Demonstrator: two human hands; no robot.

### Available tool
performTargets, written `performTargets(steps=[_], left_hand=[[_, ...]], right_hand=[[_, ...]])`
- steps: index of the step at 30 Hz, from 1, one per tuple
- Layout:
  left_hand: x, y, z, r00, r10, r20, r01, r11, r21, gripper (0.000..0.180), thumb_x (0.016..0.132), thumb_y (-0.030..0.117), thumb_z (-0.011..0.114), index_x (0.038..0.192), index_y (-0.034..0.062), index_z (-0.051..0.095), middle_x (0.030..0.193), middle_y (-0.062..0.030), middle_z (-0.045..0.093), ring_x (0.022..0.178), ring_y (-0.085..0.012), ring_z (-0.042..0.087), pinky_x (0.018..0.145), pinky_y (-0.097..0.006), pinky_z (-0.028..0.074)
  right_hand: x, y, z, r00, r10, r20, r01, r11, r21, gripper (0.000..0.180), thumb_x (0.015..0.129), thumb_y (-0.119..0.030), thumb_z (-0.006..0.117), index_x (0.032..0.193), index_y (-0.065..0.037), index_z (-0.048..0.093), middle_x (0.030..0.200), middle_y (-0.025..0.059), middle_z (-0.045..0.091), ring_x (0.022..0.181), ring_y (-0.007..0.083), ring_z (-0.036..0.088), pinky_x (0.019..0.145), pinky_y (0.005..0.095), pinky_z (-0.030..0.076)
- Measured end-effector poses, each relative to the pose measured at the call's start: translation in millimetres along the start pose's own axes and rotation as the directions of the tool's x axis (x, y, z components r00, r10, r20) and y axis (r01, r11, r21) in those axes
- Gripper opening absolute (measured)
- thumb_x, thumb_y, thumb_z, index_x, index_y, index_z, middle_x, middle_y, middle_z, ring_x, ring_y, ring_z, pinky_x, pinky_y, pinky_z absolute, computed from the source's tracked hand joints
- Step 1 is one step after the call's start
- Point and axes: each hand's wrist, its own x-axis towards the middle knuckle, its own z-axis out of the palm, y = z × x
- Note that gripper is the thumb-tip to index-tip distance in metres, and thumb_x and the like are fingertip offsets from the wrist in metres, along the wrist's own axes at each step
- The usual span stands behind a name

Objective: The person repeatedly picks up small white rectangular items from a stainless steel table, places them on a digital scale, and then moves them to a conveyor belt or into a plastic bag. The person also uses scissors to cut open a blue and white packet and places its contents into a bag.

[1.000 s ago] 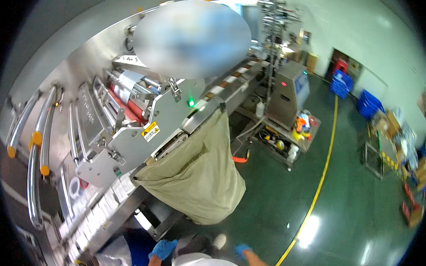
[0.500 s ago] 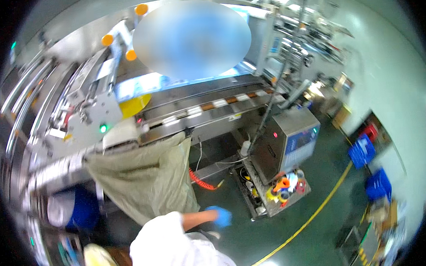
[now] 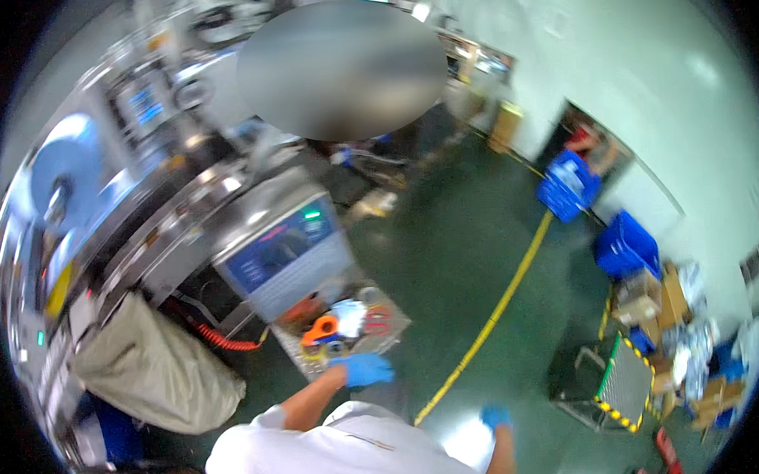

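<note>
My left hand (image 3: 367, 369), in a blue glove, hovers beside the near edge of a metal shelf (image 3: 392, 334) with its fingers loosely stretched out and nothing seen in them. On that shelf lie an orange tape dispenser (image 3: 320, 330), a white crumpled piece (image 3: 349, 318) and other small items. Right behind them stands a steel control cabinet (image 3: 283, 250) with a blue panel. My right hand (image 3: 495, 417), also blue-gloved, hangs low over the green floor near the yellow line. Its fingers are too blurred to make out, and it touches nothing that I can see.
A beige cloth cover (image 3: 152, 365) hangs at left by a red coiled hose (image 3: 227, 338). At right stand a framed step (image 3: 619, 383) with striped edges, cardboard boxes (image 3: 636, 298), a blue bin (image 3: 625, 243) and a blue crate (image 3: 568, 185) by a wall opening. A yellow line (image 3: 501, 312) crosses the floor.
My view has swung right, away from the long machine, and the cabinet and shelf now sit further left. My left hand is now beside the shelf. My right hand has come into view.
</note>
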Motion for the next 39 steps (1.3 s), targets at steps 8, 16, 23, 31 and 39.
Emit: performTargets(steps=[8, 16, 23, 31, 39], left_hand=[[280, -41, -112, 0.930, -0.367, 0.005, 0.351, 0.884, -0.309, 0.032, 0.096, 0.028, 0.057, 0.115, 0.0071, 0.072, 0.117, -0.0194, 0.069, 0.103, -0.0297, 0.068, 0.093, -0.040, 0.053], [757, 18, -397, 0.961, -0.007, -0.277, -0.061, 0.970, -0.236, 0.027, 0.098, 0.024, 0.062, 0.115, 0.0045, 0.071, 0.110, -0.0123, 0.073, 0.103, -0.0252, 0.068, 0.092, -0.036, 0.053], [1028, -92, -563, 0.875, -0.303, -0.377, 0.200, 0.936, -0.289, 0.032, 0.097, 0.031, 0.066, 0.113, 0.0038, 0.071, 0.107, -0.0138, 0.072, 0.098, -0.0240, 0.067, 0.091, -0.039, 0.053], [1180, -194, -635, 0.698, -0.693, -0.179, 0.255, 0.475, -0.842, 0.043, 0.095, 0.041, 0.066, 0.112, 0.0016, 0.072, 0.102, -0.0103, 0.072, 0.095, -0.0176, 0.063, 0.089, -0.035, 0.051], [1464, -274, -819, 0.661, -0.694, -0.286, 0.189, 0.523, -0.831, 0.046, 0.097, 0.043, 0.064, 0.116, 0.0019, 0.072, 0.105, -0.0113, 0.074, 0.098, -0.0191, 0.066, 0.090, -0.036, 0.052]], right_hand=[[266, 245, -326, 0.901, 0.330, -0.280, 0.328, -0.099, 0.939, 0.021, 0.093, -0.013, 0.061, 0.111, -0.005, 0.069, 0.100, 0.0122, 0.071, 0.078, 0.0202, 0.067, 0.068, 0.0316, 0.056], [345, 368, -344, 0.769, 0.260, 0.585, -0.573, -0.128, 0.810, 0.020, 0.089, -0.013, 0.071, 0.102, 0.002, 0.072, 0.092, 0.0157, 0.074, 0.076, 0.0254, 0.071, 0.068, 0.0389, 0.059], [641, 564, -511, 0.797, 0.308, 0.520, -0.501, -0.143, 0.853, 0.025, 0.085, -0.020, 0.074, 0.106, -0.006, 0.072, 0.086, 0.0146, 0.074, 0.071, 0.0270, 0.071, 0.062, 0.0430, 0.059], [1154, 609, -1102, 0.873, -0.046, -0.486, 0.239, 0.908, 0.344, 0.039, 0.097, -0.036, 0.048, 0.106, -0.004, 0.069, 0.102, 0.0203, 0.070, 0.098, 0.0377, 0.066, 0.090, 0.0465, 0.050], [1356, 556, -1373, 0.773, -0.102, -0.627, 0.474, 0.748, 0.464, 0.025, 0.097, -0.023, 0.064, 0.117, -0.008, 0.068, 0.113, 0.0164, 0.071, 0.103, 0.0310, 0.069, 0.091, 0.0393, 0.053]])
